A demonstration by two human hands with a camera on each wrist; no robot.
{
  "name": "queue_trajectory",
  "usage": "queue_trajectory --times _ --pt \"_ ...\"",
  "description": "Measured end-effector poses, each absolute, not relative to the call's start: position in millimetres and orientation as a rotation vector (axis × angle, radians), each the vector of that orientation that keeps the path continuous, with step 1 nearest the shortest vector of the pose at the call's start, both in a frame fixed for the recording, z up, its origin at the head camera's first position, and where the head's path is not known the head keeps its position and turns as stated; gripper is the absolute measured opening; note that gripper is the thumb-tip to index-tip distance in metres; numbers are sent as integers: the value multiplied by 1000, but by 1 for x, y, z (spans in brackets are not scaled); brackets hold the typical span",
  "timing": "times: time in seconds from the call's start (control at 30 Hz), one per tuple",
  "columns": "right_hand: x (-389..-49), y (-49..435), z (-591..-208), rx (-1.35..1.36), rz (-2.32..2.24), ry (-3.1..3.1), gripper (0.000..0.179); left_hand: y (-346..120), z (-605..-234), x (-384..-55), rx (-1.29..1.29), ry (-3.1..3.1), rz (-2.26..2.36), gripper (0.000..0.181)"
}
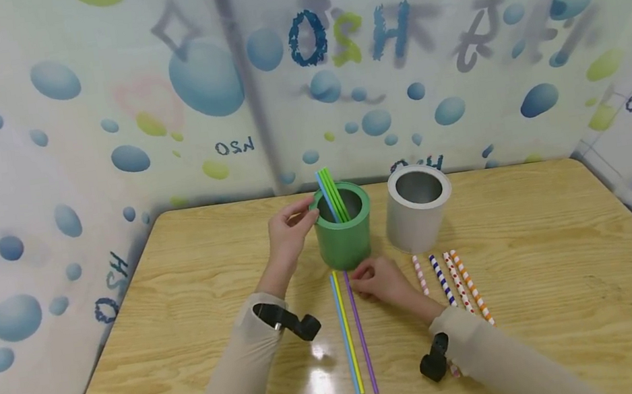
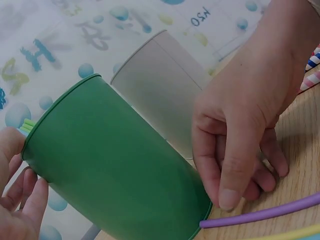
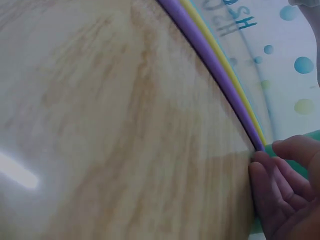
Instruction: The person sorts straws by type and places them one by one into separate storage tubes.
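A green can [image 1: 345,247] stands upright, with green straws [image 1: 335,194] and a blue straw [image 1: 324,194] leaning inside it. My left hand [image 1: 290,236] holds its left side near the rim, fingers and thumb against the wall. In front of the can lie a light blue straw [image 1: 346,342], a yellow straw [image 1: 350,342] and a purple straw [image 1: 362,340]. By the purple straw's far end, at the can's base, is my right hand [image 1: 385,282]. Its fingers are loosely bent; in the left wrist view its thumb [image 2: 232,185] looks apart from that straw.
A white can [image 1: 420,222] stands right of the green one, with no straws visible at its opening. Several patterned paper straws [image 1: 468,283] lie in front of it, partly hidden by the right forearm. The wooden table [image 1: 544,244] ends at a printed curtain [image 1: 339,105].
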State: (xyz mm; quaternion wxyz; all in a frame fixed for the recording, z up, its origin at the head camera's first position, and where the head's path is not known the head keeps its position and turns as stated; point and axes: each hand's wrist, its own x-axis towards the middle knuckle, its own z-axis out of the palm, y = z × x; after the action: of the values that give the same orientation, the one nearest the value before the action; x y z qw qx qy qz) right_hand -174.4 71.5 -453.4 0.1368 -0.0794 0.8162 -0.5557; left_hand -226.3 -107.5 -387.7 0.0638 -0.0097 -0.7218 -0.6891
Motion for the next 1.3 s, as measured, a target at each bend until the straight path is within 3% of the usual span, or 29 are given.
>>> queue_trajectory --times 1.3 --pt "-173 57 -454 -269 -1432 2653 12 -108 -389 -227 -14 -2170 -2097 30"
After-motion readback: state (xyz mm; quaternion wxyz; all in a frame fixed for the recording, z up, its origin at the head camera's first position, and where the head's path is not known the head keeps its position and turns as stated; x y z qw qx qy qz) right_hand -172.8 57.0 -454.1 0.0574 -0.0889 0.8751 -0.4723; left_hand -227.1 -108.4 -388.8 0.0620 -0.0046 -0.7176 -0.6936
